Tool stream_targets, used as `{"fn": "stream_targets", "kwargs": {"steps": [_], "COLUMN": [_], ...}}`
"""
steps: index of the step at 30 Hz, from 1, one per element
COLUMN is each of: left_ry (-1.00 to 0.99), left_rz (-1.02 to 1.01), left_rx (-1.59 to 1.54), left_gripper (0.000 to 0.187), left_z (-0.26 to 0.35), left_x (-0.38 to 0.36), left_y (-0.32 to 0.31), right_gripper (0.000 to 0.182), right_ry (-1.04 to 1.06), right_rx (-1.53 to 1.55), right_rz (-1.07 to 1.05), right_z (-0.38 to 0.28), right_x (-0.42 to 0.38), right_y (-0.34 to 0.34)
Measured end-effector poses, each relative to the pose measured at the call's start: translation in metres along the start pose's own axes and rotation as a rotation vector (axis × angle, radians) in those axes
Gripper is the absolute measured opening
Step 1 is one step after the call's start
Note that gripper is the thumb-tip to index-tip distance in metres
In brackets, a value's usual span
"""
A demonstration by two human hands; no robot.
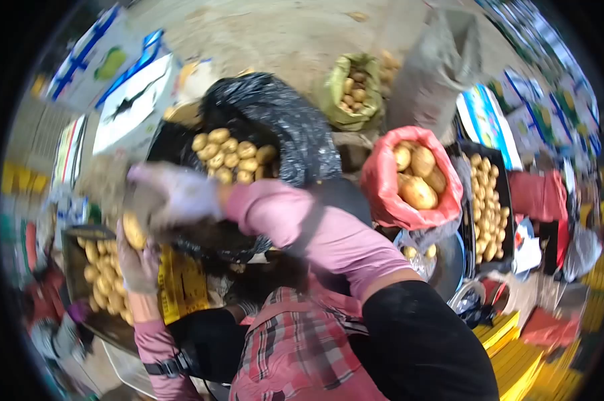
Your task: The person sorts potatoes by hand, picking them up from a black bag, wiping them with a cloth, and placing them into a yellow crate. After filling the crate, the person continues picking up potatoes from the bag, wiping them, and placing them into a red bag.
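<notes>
A potato (134,230) rests in my gloved left hand (140,266), whose fingers curl round it over the crate at the left. My right hand (182,190), in a pale glove, reaches across to the left and is smeared by motion. At its fingers is a grey-brown blurred patch (143,206), right above the held potato; I cannot tell whether it is a cloth or the glove's dirty palm. Behind my right hand, several potatoes (230,155) lie in a black plastic bag (275,100). More potatoes (103,274) fill the dark crate (71,250) beside my left hand.
A red bag (375,167) of large potatoes stands at the right, next to a black crate (469,200) of small ones. Behind are a green sack (332,100) of potatoes and a tall grey sack (425,87). Yellow slatted crates (516,361) stand at the lower right.
</notes>
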State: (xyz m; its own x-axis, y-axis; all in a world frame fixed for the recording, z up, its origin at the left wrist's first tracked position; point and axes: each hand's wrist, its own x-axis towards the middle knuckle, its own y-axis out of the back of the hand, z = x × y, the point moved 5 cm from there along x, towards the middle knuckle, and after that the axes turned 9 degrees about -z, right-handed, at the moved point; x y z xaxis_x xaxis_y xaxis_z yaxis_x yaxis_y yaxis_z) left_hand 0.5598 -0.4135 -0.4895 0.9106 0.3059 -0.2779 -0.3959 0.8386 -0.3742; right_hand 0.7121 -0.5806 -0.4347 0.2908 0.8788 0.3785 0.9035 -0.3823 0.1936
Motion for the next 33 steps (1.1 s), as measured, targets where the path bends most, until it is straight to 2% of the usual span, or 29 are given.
{"fn": "stream_targets", "kwargs": {"steps": [1,2,3,4,5,7,8,9,10,12,13,14,15,16,18,19,21,22,23,24,25,26,29,32,33], "left_ry": [-0.080,-0.249,-0.576,-0.844,-0.959,-0.625,-0.264,-0.058,-0.137,-0.073,-0.081,-0.063,-0.101,-0.078,-0.075,-0.077,-0.065,-0.065,-0.043,0.052,0.145,0.166,0.140,0.036,-0.025], "left_rz": [-0.025,-0.056,-0.115,-0.143,-0.204,-0.067,-0.051,0.162,0.188,0.060,-0.166,-0.391,-0.497,-0.326,-0.332,-0.301,-0.449,-0.526,-0.380,-0.304,-0.220,-0.173,-0.090,-0.147,-0.117], "left_rx": [0.224,0.774,1.542,1.944,2.069,1.400,0.787,0.106,0.156,0.023,-0.085,-0.189,-0.270,-0.313,-0.267,-0.259,-0.219,-0.205,-0.232,-0.229,-0.224,-0.181,-0.206,-0.272,-0.237], "left_gripper": [0.061,0.063,0.065,0.067,0.066,0.059,0.050,0.043,0.039,0.045,0.050,0.056,0.059,0.060,0.061,0.061,0.058,0.056,0.053,0.049,0.045,0.044,0.041,0.038,0.038], "left_z": [0.000,0.010,0.019,0.022,0.028,0.023,0.015,0.005,0.008,0.005,0.005,0.004,0.010,0.012,0.013,0.013,0.009,0.006,0.001,-0.010,-0.024,-0.031,-0.045,-0.037,-0.032], "left_x": [-0.002,-0.005,-0.013,-0.017,-0.020,-0.005,0.006,0.010,0.007,0.021,0.024,0.025,0.010,0.002,-0.009,-0.015,-0.025,-0.024,-0.039,-0.040,-0.046,-0.049,-0.049,-0.050,-0.048], "left_y": [0.000,-0.002,-0.027,-0.048,-0.066,-0.058,-0.071,-0.085,-0.108,-0.115,-0.119,-0.123,-0.155,-0.161,-0.176,-0.180,-0.169,-0.164,-0.188,-0.183,-0.169,-0.160,-0.146,-0.147,-0.143], "right_gripper": [0.087,0.095,0.093,0.079,0.073,0.062,0.051,0.042,0.039,0.038,0.040,0.048,0.061,0.067,0.081,0.082,0.090,0.094,0.098,0.121,0.121,0.120,0.106,0.088,0.076], "right_ry": [0.041,0.012,-0.090,-0.065,-0.056,-0.031,-0.245,-0.038,-0.091,-0.149,-0.156,-0.236,-0.315,-0.326,-0.325,-0.236,-0.131,-0.144,-0.159,-0.166,-0.089,-0.065,-0.017,-0.094,-0.038], "right_rx": [-0.236,-0.191,-0.170,-0.154,-0.168,-0.193,0.013,0.391,0.301,0.075,-0.054,-0.262,-0.415,-0.479,-0.485,-0.497,-0.420,-0.393,-0.364,-0.382,-0.410,-0.375,-0.353,-0.534,-0.614], "right_rz": [-0.097,-0.188,-0.158,-0.119,-0.083,-0.020,0.073,0.265,0.342,0.509,0.596,0.584,0.459,0.434,0.382,0.413,0.391,0.316,0.242,0.096,0.013,-0.104,-0.164,0.117,0.269], "right_z": [-0.003,0.008,0.017,0.008,0.007,0.005,-0.011,-0.006,-0.010,-0.011,-0.008,-0.012,-0.022,-0.019,-0.025,-0.033,-0.067,-0.085,-0.097,-0.069,-0.054,-0.078,-0.050,-0.067,-0.082], "right_x": [0.001,0.003,-0.003,-0.006,-0.004,0.002,-0.009,-0.012,-0.018,-0.027,-0.029,-0.035,-0.040,-0.044,-0.052,-0.058,-0.085,-0.099,-0.108,-0.094,-0.093,-0.116,-0.123,-0.137,-0.140], "right_y": [-0.014,-0.034,-0.033,-0.025,-0.020,-0.007,0.019,0.030,0.043,0.070,0.079,0.087,0.093,0.094,0.094,0.095,0.098,0.096,0.090,0.067,0.043,0.041,0.012,0.020,0.028]}}
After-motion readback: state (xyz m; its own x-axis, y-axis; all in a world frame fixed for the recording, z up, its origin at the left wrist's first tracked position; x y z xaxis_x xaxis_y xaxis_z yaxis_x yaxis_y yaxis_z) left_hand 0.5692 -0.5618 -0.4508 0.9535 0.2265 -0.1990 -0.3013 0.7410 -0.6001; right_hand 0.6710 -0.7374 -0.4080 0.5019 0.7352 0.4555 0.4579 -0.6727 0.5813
